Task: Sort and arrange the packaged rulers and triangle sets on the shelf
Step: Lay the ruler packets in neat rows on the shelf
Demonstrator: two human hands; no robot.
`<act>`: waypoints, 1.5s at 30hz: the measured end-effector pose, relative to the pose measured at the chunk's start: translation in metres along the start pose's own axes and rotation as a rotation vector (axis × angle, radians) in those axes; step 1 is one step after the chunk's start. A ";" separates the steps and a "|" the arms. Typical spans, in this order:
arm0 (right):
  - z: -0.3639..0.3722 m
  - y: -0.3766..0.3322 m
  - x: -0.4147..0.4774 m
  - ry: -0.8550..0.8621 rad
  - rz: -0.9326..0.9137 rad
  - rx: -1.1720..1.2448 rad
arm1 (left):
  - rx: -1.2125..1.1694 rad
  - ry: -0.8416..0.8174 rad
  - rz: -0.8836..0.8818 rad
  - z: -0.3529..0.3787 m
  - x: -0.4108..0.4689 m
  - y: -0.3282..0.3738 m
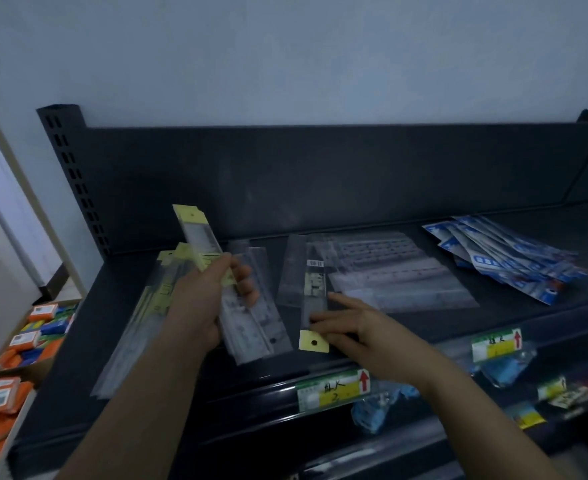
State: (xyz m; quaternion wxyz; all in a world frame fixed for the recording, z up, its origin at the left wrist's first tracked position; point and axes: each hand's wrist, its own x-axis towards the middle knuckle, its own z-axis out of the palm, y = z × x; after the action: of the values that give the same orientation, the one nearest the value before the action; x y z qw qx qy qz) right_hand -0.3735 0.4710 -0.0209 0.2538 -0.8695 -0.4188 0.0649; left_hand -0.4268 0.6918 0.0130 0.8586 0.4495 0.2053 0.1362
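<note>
- Left hand (199,299): fingers and thumb curled round a bundle of packaged rulers (251,323), held just above the left half of the shelf (493,323).
- Bundle long axis: diagonal; the yellow header end points up towards the back-left corner, the clear end towards the front edge.
- Right hand (362,337): fingers straight and spread, tips resting on a single packaged ruler (315,289).
- Single ruler: flat at mid-shelf, long axis front to back, yellow header at the front edge.
- Loose ruler packs (147,323): left end, lengthwise front to back.
- Clear ruler packets (389,271): right of centre, lengthwise along the shelf.
- Blue-printed packets (507,258): fanned near the right end.
</note>
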 end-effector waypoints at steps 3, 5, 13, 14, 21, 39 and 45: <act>-0.005 0.003 0.004 0.105 0.048 -0.058 | 0.024 -0.022 0.010 -0.004 -0.003 0.000; -0.002 0.003 0.010 0.058 0.047 -0.145 | 0.052 -0.026 0.019 -0.007 -0.004 0.001; -0.012 0.005 0.046 0.036 0.045 -0.120 | 0.081 -0.025 0.007 -0.023 -0.010 0.010; -0.012 0.006 0.052 0.015 0.041 -0.146 | 0.091 -0.023 0.001 -0.025 -0.010 0.012; -0.021 -0.009 0.097 -0.288 -0.026 -0.289 | 0.045 -0.027 -0.069 -0.038 -0.009 0.016; -0.039 -0.016 0.164 -0.601 -0.190 -0.299 | -0.072 0.077 -0.042 -0.060 -0.010 0.019; -0.054 -0.018 0.181 -0.431 -0.200 -0.038 | -0.060 0.128 -0.001 -0.055 -0.011 0.023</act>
State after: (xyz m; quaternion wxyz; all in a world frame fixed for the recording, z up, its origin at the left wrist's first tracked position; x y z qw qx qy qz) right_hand -0.2525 0.5977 0.0526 0.1474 -0.7942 -0.5487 0.2156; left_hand -0.4639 0.7389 0.0064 0.8570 0.4136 0.2559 0.1704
